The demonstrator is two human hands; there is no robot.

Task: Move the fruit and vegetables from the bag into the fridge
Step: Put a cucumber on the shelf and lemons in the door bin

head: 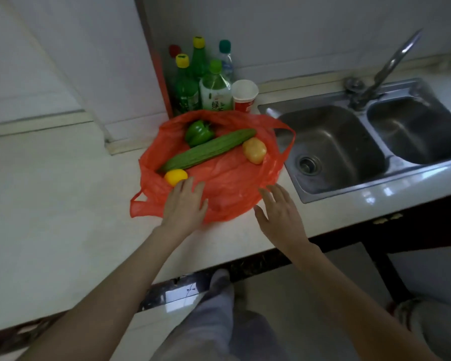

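A red plastic bag (229,183) lies spread open on the pale counter. In it lie a green bell pepper (198,132), a long green cucumber (208,149), a yellowish potato (255,150) and a yellow lemon (175,177). My left hand (184,203) rests flat on the bag's near side, fingers straight, fingertips just short of the lemon. My right hand (280,213) hovers with spread fingers at the bag's near right edge and holds nothing. No fridge is in view.
Several bottles (206,79) and a paper cup (244,96) stand against the wall behind the bag. A steel double sink (349,149) with a tap (385,71) lies to the right. The counter (50,204) runs left. My legs and the floor show below the counter edge.
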